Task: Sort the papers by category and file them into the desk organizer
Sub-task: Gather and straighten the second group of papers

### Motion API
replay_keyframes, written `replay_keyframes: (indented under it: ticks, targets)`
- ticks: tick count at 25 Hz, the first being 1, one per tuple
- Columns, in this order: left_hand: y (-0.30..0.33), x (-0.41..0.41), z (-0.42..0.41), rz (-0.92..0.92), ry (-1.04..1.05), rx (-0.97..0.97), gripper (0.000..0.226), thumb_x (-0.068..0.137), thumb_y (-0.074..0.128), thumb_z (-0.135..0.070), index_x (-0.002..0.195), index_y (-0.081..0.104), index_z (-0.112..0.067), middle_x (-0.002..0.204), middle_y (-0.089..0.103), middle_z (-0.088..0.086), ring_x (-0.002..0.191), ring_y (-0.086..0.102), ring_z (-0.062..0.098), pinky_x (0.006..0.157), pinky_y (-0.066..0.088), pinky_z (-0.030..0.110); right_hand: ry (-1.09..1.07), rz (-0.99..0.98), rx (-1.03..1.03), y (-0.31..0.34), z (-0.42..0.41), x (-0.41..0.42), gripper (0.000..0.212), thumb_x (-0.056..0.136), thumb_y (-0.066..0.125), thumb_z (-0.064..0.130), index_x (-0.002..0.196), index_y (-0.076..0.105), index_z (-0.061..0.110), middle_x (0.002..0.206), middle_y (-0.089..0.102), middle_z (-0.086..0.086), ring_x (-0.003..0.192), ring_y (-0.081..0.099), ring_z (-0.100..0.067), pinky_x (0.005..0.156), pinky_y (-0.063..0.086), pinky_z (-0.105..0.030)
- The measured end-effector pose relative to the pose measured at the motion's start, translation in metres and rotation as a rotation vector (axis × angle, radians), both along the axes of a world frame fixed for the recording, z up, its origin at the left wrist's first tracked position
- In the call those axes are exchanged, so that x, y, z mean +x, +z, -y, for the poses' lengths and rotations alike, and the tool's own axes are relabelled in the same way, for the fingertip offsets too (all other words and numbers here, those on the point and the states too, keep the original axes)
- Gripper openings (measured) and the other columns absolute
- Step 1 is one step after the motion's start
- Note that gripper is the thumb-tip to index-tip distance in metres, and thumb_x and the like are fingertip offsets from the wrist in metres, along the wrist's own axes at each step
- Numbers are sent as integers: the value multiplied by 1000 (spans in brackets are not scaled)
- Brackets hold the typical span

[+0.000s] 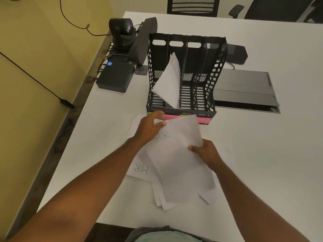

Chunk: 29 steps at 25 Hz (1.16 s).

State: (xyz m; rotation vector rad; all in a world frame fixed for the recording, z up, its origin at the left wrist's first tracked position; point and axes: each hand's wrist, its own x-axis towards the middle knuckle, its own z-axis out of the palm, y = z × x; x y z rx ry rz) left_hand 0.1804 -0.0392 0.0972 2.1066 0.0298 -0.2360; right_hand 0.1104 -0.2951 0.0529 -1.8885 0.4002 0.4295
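Observation:
A black mesh desk organizer with several slots stands in the middle of the white table, coloured sticky labels on its front lip. A white paper leans in its second slot from the left. In front of it lies a loose pile of papers, one marked "HR". Both hands hold a white sheet with green writing, lifted and tilted above the pile. My left hand pinches its upper left corner. My right hand grips its right edge.
A black conference camera, a speaker bar, a small black box and a remote crowd the table's far left corner, with cables. A grey hatch lies right of the organizer. Office chairs stand beyond.

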Motion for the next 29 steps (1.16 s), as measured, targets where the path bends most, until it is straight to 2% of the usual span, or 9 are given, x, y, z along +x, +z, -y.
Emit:
replay_keyframes:
  ticks: [3,5,7,11,15,19,22,26,29]
  targets:
    - [-11,-16,-17,-173,237,-156,61,89,67,-40,142,40,-28,134,46,-10,121,46,9,104,41,34,-289,-99,251,-17,22,-15,44,69,88,24,108,73,7,96,79,-9,86,76,-29,70,61,-35]
    - [-27,-40,-19,-462,162,-351,48,93,64,-36,136,48,-25,137,56,-2,117,59,17,101,49,41,-321,-168,340,-25,27,-27,48,68,89,25,109,73,6,97,79,-8,86,76,-29,69,61,-36]
    - [-41,-62,-14,-544,98,-389,28,95,61,-25,123,63,-20,124,69,6,105,69,21,94,55,41,-335,-204,412,-30,26,-34,49,69,88,24,111,72,5,104,78,-11,91,75,-32,79,61,-44]
    - [-53,-81,-2,-413,317,-339,8,87,71,-15,91,73,-21,96,77,0,89,74,19,76,59,29,-372,-196,427,-32,18,-39,46,78,82,21,119,67,5,109,75,-14,100,71,-37,92,56,-55]
    - [-54,-87,1,-348,403,-363,13,87,72,-25,97,71,-17,92,75,-5,81,71,14,73,55,26,-396,-152,340,-31,12,-45,47,79,83,22,120,66,7,111,73,-14,101,69,-37,92,56,-54]
    - [-59,-92,-5,-370,417,-379,34,94,63,-26,88,62,7,80,60,7,74,52,22,70,40,32,-483,-108,232,-30,26,-50,38,83,78,18,118,69,5,107,74,-12,96,70,-35,88,58,-50]
    - [-53,-96,-13,-352,424,-350,10,94,62,-18,102,68,-16,99,72,0,87,68,19,77,52,27,-510,-89,230,-32,57,-56,25,86,73,18,110,74,10,102,77,-12,89,73,-34,86,59,-52]
    - [-47,-100,-14,-297,334,-360,63,92,61,-6,139,37,-40,122,62,-6,105,64,9,83,55,27,-482,-116,269,-30,74,-55,9,88,73,20,96,77,17,98,79,-7,83,74,-28,70,60,-40]
    - [-47,-103,-8,-267,239,-333,59,93,56,1,130,50,-45,133,57,-8,119,58,12,96,49,25,-530,-92,251,-29,58,-49,10,87,73,17,97,75,17,94,79,-7,81,74,-27,66,58,-34]
